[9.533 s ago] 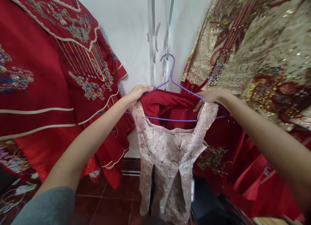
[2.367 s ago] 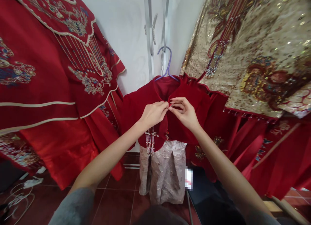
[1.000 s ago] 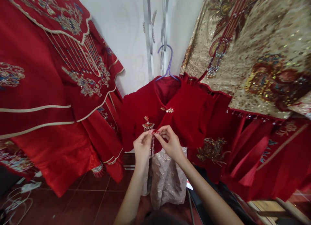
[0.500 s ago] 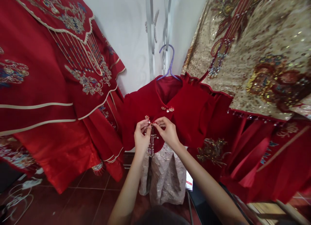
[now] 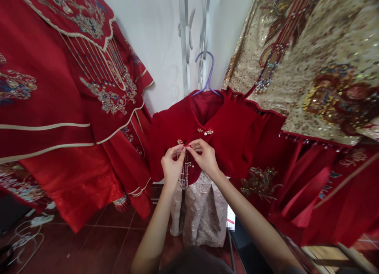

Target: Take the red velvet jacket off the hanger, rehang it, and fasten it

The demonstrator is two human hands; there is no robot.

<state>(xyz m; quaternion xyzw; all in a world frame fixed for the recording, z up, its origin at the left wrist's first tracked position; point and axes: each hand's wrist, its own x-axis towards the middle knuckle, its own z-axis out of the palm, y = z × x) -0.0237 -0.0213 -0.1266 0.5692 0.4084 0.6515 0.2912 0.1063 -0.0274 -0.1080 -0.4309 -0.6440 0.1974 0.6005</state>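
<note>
A short red velvet jacket [image 5: 231,143] hangs in front of me on a purple hanger [image 5: 209,72]. At its collar opening sits a jewelled frog fastener [image 5: 205,132]. Lower on the front, both my hands meet at a second fastener, with a beaded ornament [image 5: 180,142] showing above the fingers and a beaded tassel [image 5: 184,171] hanging below. My left hand [image 5: 172,161] pinches the fastener's left side between thumb and fingers. Thumb and forefinger of my right hand [image 5: 203,157] pinch its other side, the fingertips of both hands nearly touching. The exact part between them is mostly hidden.
Red embroidered garments [image 5: 74,116] hang at left. On the right hangs a gold sequined garment [image 5: 299,80], with red skirts [image 5: 290,187] below it. A pale skirt [image 5: 204,214] hangs beneath the jacket. White cables [image 5: 28,242] lie on the tiled floor [image 5: 100,242].
The fingertips of my two hands have drawn slightly closer together at the fastener, and my right hand has risen a little. The view has shifted slightly.
</note>
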